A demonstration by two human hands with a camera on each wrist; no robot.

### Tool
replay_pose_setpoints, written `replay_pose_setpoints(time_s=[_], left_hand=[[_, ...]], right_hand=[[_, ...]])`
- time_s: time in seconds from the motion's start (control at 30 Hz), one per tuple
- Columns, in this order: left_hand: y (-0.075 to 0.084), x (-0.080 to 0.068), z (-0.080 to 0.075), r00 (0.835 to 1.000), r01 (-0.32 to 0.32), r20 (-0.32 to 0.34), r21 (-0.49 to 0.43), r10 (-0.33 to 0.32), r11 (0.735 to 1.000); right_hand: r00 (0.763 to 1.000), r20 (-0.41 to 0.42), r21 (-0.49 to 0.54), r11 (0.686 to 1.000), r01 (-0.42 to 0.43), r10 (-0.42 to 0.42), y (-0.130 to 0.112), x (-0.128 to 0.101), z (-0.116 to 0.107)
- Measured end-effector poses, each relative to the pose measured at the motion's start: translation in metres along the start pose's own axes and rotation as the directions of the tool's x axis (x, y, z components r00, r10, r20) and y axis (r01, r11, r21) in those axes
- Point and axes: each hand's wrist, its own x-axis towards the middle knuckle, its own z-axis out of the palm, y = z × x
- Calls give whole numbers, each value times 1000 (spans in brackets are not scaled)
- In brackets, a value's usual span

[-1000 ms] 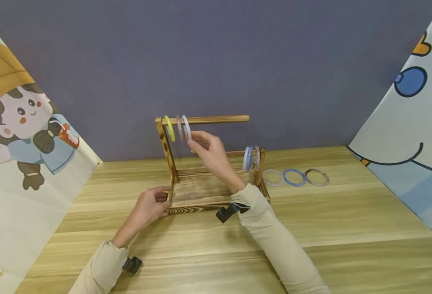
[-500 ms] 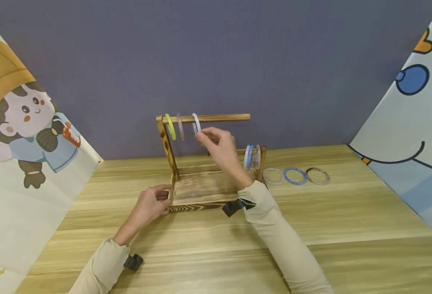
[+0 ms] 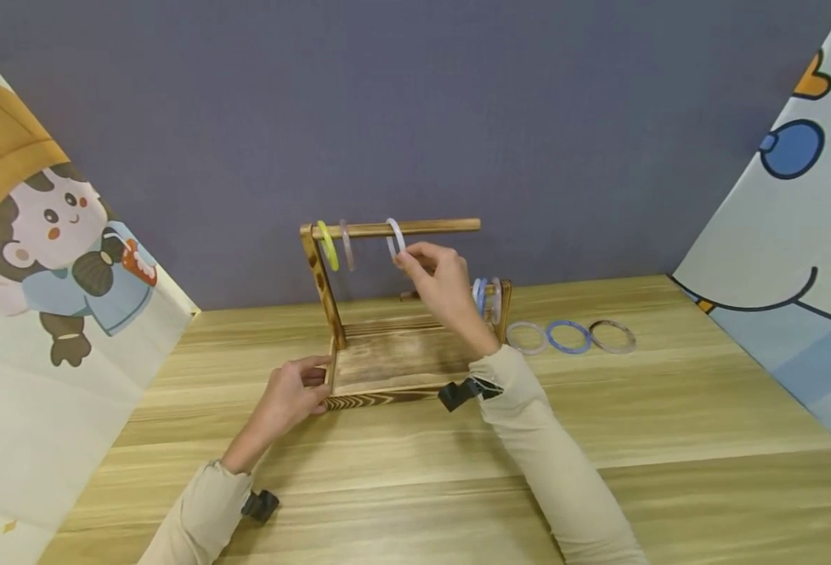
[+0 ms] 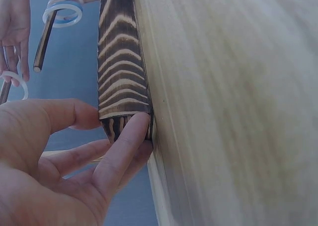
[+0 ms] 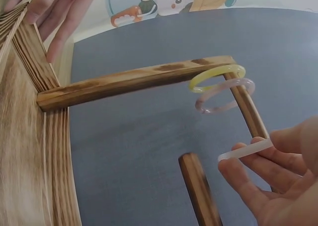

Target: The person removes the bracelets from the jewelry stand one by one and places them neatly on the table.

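Observation:
My right hand [image 3: 443, 286] pinches a white bangle [image 3: 398, 234] between thumb and fingers; the bangle hangs round the upper rod of a wooden bangle rack [image 3: 380, 399]. In the right wrist view the white bangle [image 5: 246, 150] shows edge-on between the fingertips. To its left on the same rod hang a yellow-green bangle [image 3: 327, 249] and a translucent pinkish bangle [image 3: 347, 247]. My left hand [image 3: 288, 396] grips the front left corner of the rack's base, thumb on one side and fingers on the other in the left wrist view.
The lower rod bears a blue bangle [image 3: 482, 297] between two pale ones, partly behind the right hand. On the table right of the rack lie a pale bangle [image 3: 526, 352], a blue bangle [image 3: 568, 351] and a brownish bangle [image 3: 613, 351]. A grey wall [image 3: 415, 110] stands behind.
The right hand has slid the white bangle rightward along the upper rod, away from the yellow-green and pinkish bangles. The left hand keeps its grip on the rack's corner.

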Motion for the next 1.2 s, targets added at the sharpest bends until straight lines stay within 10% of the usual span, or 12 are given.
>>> replay_pose_setpoints(time_s=[1.2], left_hand=[[1,-1,2,1000,9,-20,9,-9,1000]], right_hand=[[993,-92,-188,981,53,-71,12,-8,-38]])
